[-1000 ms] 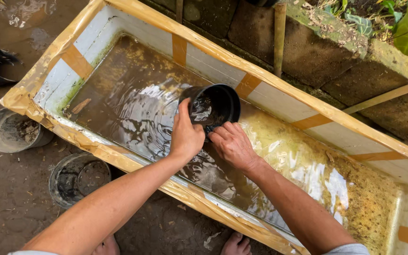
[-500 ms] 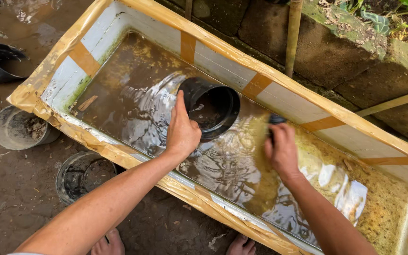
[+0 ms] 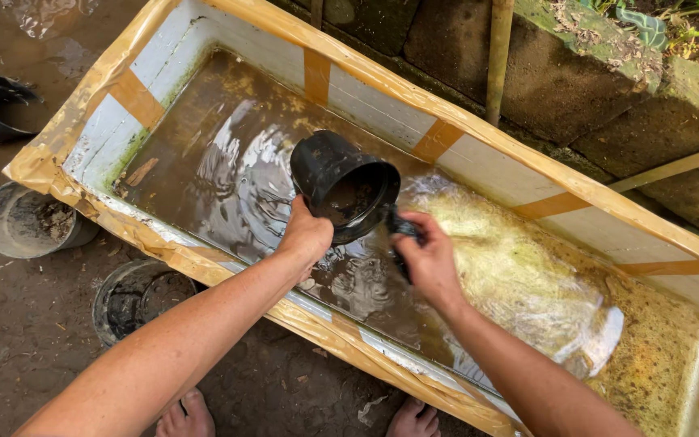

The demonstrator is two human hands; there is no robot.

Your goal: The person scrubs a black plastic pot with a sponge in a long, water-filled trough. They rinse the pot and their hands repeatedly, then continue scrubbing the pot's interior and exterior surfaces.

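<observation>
Setting: muddy ground [image 3: 10, 348], taped trough [image 3: 479, 133] of brown water.
Left hand [image 3: 307, 235]: clamped on black pot [image 3: 345, 184] rim, tilted above water.
Right hand [image 3: 426, 259]: pinching dark scrubber [image 3: 398, 228] beside pot.
Handling: light, stiff plastic, likely slippery; grip rim.
Around: buckets [image 3: 135, 295].

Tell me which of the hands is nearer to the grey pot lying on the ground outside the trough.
Left. The left hand grips the black pot over the water, on the side toward the grey pot; the right hand is farther along the trough.
</observation>
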